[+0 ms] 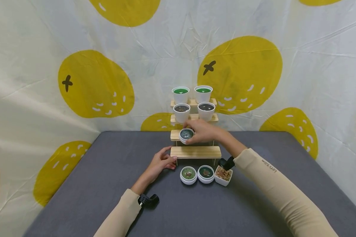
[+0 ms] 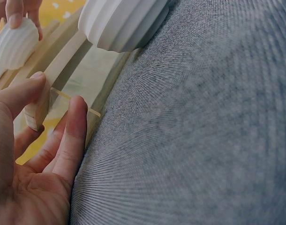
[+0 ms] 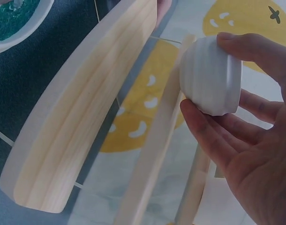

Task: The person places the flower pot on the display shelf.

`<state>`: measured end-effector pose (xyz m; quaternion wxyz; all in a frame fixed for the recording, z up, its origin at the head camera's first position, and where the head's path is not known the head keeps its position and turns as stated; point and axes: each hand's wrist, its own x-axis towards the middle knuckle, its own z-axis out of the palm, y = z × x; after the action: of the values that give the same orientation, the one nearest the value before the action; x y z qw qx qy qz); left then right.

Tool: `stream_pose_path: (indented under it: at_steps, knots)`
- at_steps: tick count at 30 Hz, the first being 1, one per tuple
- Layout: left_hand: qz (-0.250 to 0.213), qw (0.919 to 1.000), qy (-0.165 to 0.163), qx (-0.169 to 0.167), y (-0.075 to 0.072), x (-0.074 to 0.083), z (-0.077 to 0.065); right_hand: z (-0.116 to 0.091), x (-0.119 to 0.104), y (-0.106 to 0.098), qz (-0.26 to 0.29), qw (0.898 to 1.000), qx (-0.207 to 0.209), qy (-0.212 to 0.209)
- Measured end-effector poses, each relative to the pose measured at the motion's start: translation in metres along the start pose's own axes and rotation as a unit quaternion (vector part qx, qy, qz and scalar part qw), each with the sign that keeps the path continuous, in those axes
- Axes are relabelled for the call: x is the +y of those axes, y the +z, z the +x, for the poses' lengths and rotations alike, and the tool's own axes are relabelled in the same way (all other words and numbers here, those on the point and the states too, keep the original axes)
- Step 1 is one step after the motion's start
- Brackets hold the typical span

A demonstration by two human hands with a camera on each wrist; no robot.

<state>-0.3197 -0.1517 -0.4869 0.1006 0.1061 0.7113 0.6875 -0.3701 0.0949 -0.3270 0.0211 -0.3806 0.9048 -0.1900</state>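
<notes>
Meanwhile, the right hand [image 1: 203, 131] grasps a small ribbed white pot [image 1: 186, 135] with dark filling, thumb and fingers curled round its wall, holding it at the second-lowest step of a wooden tiered stand [image 1: 195, 151] on the grey counter [image 1: 106, 184]. At the lowest step's left end, the left hand [image 1: 161, 163] pinches the board between thumb and fingers. Four white pots [image 1: 181, 94] occupy the two upper steps, while two round pots [image 1: 188, 174] and a square pot [image 1: 223, 175] sit on the counter just before the stand.
</notes>
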Motion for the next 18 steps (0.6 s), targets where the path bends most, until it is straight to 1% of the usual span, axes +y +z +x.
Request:
stream_pose_path:
  at_steps: [4,11,18]
  knots:
    - [0.003,1.0000,0.002,0.000,-0.0005,0.0002,-0.0006,0.0020,-0.0003,0.0042,0.008,1.000,0.014,-0.005]
    - [0.001,1.0000,0.003,-0.005,0.0009,0.0030,0.0003,0.0028,-0.0003,0.0060,0.024,0.999,0.038,0.006]
    - [0.002,1.0000,0.003,-0.004,0.0002,0.0030,-0.0010,0.0027,0.0046,0.0095,0.037,0.999,0.034,-0.001]
